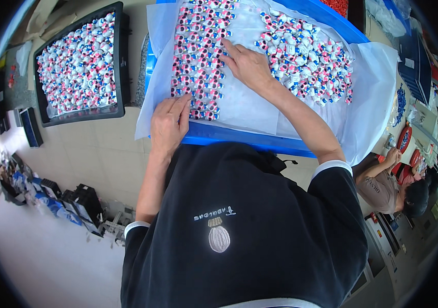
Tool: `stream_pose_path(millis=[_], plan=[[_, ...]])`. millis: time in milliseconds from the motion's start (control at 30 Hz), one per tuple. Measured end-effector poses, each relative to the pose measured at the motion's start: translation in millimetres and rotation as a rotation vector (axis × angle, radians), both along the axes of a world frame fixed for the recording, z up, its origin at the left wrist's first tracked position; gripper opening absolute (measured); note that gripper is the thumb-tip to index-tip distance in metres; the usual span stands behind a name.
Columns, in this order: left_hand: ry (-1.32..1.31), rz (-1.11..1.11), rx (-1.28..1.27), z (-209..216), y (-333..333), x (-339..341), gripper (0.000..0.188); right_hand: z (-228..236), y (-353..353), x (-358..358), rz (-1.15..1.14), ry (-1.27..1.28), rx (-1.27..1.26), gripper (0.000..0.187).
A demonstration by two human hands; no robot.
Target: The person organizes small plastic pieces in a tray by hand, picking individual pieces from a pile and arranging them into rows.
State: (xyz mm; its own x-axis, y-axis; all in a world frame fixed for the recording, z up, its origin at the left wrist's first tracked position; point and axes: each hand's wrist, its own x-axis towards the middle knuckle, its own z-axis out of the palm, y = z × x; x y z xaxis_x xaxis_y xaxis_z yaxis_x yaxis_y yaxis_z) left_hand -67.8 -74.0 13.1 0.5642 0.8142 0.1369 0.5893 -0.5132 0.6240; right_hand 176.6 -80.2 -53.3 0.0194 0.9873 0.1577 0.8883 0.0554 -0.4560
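Note:
Small white, pink and blue toy figurines (198,64) lie in close rows on white sheeting (247,110) in a blue tray (208,134). A loose heap of the same figurines (306,59) lies to the right of the rows. My left hand (167,123) is at the near left end of the rows, fingers curled together with their tips at the figurines. Whatever lies between those fingertips is hidden. My right hand (249,65) reaches over the sheeting, its index finger and thumb apart, both tips at the right edge of the rows.
A black crate (121,61) full of similar figurines stands on the left. Another person (388,187) works at the far right beside red round trays (406,137). Black boxes (83,203) stand at the lower left. Red pieces (336,5) lie beyond the blue tray.

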Motion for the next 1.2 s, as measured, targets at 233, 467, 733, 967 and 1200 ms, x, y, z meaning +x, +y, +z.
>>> stream_pose_path(millis=[233, 467, 733, 967, 1200], plan=[[0.016, 0.003, -0.019, 1.3, 0.3, 0.8, 0.017, -4.8, 5.7, 5.4, 0.011, -0.025, -0.031, 0.040], [0.023, 0.003, -0.027, 0.5, 0.8, 1.1, 0.017, 2.6, 40.3, 14.3, -0.105, -0.036, -0.043, 0.035], [0.034, 0.018, -0.036, 3.1, 0.0, 0.1, 0.018, 1.4, 62.0, 25.6, -0.089, -0.050, -0.045, 0.031], [0.033, 0.018, -0.048, 3.2, -0.7, 2.6, 0.018, -12.4, 76.9, 42.7, -0.156, -0.071, -0.032, 0.032], [0.020, 0.029, -0.050, 2.1, -0.3, 1.4, 0.017, 55.2, 17.7, 95.7, -0.168, -0.055, -0.060, 0.030]])
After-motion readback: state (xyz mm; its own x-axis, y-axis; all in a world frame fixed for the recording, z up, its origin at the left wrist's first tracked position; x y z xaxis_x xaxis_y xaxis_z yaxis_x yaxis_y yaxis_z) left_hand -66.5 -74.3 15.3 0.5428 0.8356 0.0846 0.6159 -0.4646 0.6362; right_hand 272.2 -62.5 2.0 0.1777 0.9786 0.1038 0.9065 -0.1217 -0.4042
